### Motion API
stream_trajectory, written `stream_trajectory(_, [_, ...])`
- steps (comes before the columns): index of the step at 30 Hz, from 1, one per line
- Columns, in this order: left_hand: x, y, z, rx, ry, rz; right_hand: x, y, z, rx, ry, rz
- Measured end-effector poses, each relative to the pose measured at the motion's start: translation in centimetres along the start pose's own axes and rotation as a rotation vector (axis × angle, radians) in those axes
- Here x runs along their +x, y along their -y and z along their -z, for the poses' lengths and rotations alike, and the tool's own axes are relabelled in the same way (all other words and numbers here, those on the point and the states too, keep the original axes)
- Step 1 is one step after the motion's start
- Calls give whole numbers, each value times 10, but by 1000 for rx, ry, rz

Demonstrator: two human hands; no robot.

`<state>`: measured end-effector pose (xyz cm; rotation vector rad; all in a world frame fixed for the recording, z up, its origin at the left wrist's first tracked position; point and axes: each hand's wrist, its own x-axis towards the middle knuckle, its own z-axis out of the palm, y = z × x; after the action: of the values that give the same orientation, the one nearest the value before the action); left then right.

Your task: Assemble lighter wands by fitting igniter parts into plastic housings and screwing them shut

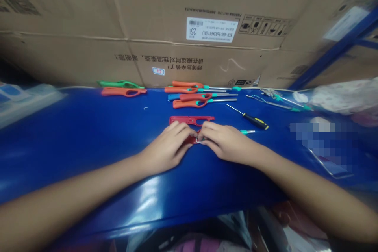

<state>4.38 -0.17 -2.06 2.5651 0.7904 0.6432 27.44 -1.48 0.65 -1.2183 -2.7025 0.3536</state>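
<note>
Both my hands meet over a red lighter shell (191, 140) on the blue table, covering most of it. Fingers of my left hand (169, 145) are closed around its left part. With its fingertips pinched, my right hand (226, 141) is at a small white part (199, 140) by the shell's middle. A metal tube with a turquoise collar (247, 132) sticks out beyond my right hand. Just behind my fingers lies another red shell half (191, 120), its inner side up. A black and yellow screwdriver (255, 121) rests to the right, its shaft pointing away to the left.
Several assembled lighters (189, 104) lie in a row at the back. Green and orange shells (124, 91) are at back left, metal tubes (283, 104) at back right. A large cardboard box (165, 15) walls off the far edge. Plastic bags (32, 96) lie at far left.
</note>
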Motion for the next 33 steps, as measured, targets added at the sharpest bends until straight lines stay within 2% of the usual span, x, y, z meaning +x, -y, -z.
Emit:
stream_trajectory(7, [0,1,-1,-5,-14,-26,1,-6,-4,187,-80,-3])
stream_trajectory(12, [-1,1,-1,1,-4,-29,2,-8,1,364,-110,-45])
stream_trajectory(17, [-1,1,1,12,17,-38,-1,-23,12,727,0,-315])
stream_trajectory(20, [-1,2,1,21,20,-36,-3,-33,17,869,85,-309])
stream_trajectory(23, [-1,1,1,33,24,-32,-4,-37,20,767,143,-207])
stream_trajectory(27, [-1,0,1,42,40,-23,-5,-33,21,547,103,-78])
stream_trajectory(33, [-1,0,2,48,34,-45,-2,-28,17,542,54,-49])
